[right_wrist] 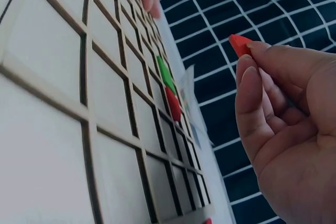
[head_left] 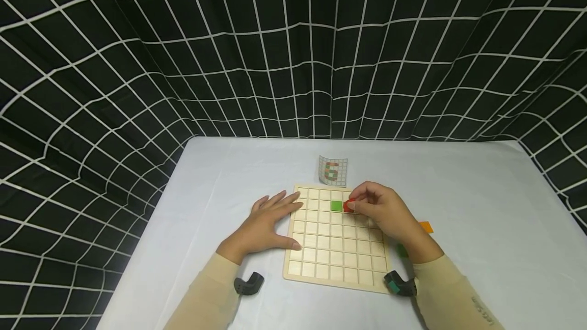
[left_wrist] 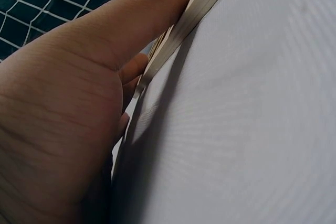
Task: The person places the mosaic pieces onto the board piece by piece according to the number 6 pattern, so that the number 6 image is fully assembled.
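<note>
Flat on the table, the left hand [head_left: 268, 223] lies with fingers straight and spread, its fingertips and thumb over the left edge of the wooden grid board [head_left: 321, 258]; the left wrist view shows the thumb pressed along the board's thin rim [left_wrist: 178, 30]. The board sits on a pale tablecloth [head_left: 481, 192], and nearly all its square cells are bare. In the second row from the far edge a green tile [head_left: 337, 205] fills one cell, and a red tile [right_wrist: 173, 103] lies in the cell just right of it. The right hand [head_left: 382, 210] hovers over that spot, fingers curled, pinching another red tile [right_wrist: 240, 44] at its fingertips just above the board. Beyond the board's far edge a small pattern card [head_left: 333, 170] lies on the cloth. Right of the board, near the right wrist, lie an orange tile [head_left: 426, 226] and a green piece [head_left: 402, 251], partly hidden.
</note>
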Demonstrator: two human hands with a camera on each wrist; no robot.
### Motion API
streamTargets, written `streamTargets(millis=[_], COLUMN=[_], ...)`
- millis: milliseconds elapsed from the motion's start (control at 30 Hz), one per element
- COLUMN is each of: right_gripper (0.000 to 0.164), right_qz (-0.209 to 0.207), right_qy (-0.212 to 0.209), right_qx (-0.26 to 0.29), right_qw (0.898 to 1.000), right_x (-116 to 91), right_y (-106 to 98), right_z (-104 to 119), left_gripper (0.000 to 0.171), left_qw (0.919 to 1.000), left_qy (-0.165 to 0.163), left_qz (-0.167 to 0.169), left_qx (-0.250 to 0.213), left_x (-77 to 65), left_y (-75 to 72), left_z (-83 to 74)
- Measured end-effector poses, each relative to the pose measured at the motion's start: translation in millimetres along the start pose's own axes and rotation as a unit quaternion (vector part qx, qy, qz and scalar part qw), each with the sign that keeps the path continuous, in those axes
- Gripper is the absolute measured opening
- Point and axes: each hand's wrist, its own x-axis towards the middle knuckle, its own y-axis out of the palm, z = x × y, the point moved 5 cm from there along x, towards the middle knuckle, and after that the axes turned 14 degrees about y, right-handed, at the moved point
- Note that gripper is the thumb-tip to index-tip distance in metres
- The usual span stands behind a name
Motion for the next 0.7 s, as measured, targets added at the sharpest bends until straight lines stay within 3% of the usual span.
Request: streamTargets(millis=[300, 700], right_gripper=[0.007, 0.007], right_qz=[0.006, 0.021], right_qy=[-0.003, -0.015], right_qx=[-0.034, -0.101], right_qw=[0.999, 0.995], right_x=[6, 30], right_y=[10, 37], right_z=[5, 12], left_gripper=[0.106, 0.106], left_qw=[1.0, 0.9999], left_qy=[-0.005, -0.004], left_qz=[0.0, 0.007], left_qx=[-0.004, 0.01], left_x=[1.1, 0.5], left_y=[0.8, -1.1], left_z=[-2.0, -2.5])
